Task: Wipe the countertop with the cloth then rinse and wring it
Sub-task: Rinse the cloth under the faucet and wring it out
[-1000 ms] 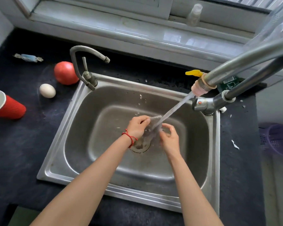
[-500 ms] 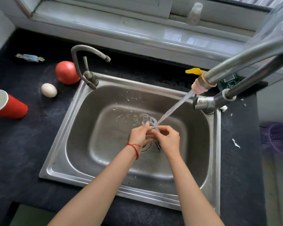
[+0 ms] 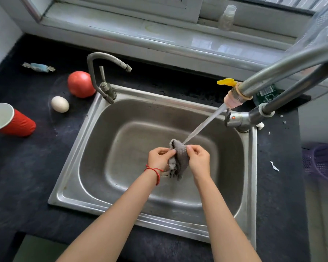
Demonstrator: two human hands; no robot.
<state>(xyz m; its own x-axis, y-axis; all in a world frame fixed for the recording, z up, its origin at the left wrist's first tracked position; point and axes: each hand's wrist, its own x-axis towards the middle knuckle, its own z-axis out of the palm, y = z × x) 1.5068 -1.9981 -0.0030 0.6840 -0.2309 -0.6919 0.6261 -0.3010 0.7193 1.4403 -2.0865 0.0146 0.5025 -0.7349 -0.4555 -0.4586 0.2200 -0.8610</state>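
A small grey cloth hangs bunched over the middle of the steel sink. My left hand, with a red string at the wrist, pinches its left side. My right hand grips its right side. A stream of water runs slantwise from the pink-tipped tap at the right and lands on the top of the cloth. The dark countertop surrounds the sink.
A second, dry tap stands at the sink's back left corner. On the left counter lie a tomato, an egg, a tipped red cup and a wrapped sweet. A purple basket sits off the right edge.
The cloth was balled up between both hands under the stream; now my hands have parted slightly and the cloth hangs longer between them, its top in the water.
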